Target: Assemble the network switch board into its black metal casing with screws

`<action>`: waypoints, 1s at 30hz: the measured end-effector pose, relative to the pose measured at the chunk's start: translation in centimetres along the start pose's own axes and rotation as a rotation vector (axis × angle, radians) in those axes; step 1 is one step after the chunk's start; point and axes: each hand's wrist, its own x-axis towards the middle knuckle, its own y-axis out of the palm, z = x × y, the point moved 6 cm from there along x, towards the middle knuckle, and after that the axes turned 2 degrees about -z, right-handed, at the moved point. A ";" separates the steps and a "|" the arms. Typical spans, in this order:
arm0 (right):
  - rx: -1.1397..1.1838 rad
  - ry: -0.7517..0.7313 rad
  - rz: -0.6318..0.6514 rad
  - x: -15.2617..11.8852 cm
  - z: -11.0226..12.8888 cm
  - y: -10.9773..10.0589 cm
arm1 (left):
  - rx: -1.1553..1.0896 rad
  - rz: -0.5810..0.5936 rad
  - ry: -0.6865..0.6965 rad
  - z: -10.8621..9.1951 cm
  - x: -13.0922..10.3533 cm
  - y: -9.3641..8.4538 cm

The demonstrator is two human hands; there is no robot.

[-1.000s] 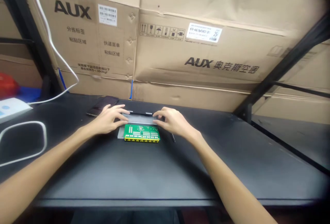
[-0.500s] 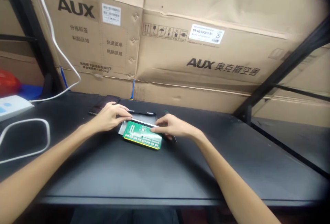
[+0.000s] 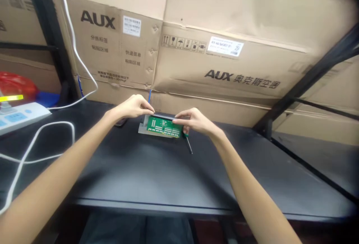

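A green circuit board (image 3: 164, 127) is raised at a tilt near the back of the black table, its face toward me. Along its top edge runs a dark strip (image 3: 165, 116). My left hand (image 3: 137, 106) pinches the left end of that strip. At the right end, my right hand (image 3: 193, 120) grips the strip and board between thumb and fingers. Under my right hand a screwdriver (image 3: 189, 145) with a green part points down toward the table. A grey plate (image 3: 142, 128) shows behind and below the board.
A white power strip (image 3: 24, 116) and white cable (image 3: 71, 30) are at the left, near a red object (image 3: 17, 85). Large cardboard boxes (image 3: 213, 60) stand behind the black table (image 3: 157, 176). Black metal bars (image 3: 305, 83) slant at the right.
Both hands have lifted the board's strip edge, so the board stands more upright. The screwdriver's shaft now shows more below my right hand. The camera view has shifted.
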 end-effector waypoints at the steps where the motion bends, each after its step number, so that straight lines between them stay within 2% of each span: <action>1: -0.019 -0.019 -0.017 0.4 0.2 -0.2 | 0.055 0.023 -0.002 -0.2 0.5 -0.2; 3: -0.048 -0.063 -0.017 1.2 0.6 -0.1 | 0.111 0.031 0.006 -0.6 1.1 -0.5; 6: -0.057 -0.093 -0.048 2.1 0.4 0.2 | 0.156 -0.023 0.000 -0.3 1.0 -0.7; 12: -0.027 -0.024 -0.062 2.5 -1.7 1.1 | 0.166 -0.086 -0.052 2.5 -1.2 0.1; 15: -0.045 -0.038 -0.063 2.5 -2.0 1.3 | 0.188 -0.067 -0.039 3.2 -1.8 0.5; 24: -0.106 -0.094 -0.105 2.8 -2.4 1.4 | 0.250 -0.080 -0.001 3.2 -1.9 0.4; 30: -0.037 -0.057 -0.074 3.1 -3.4 2.1 | 0.241 -0.102 0.026 3.3 -2.0 0.3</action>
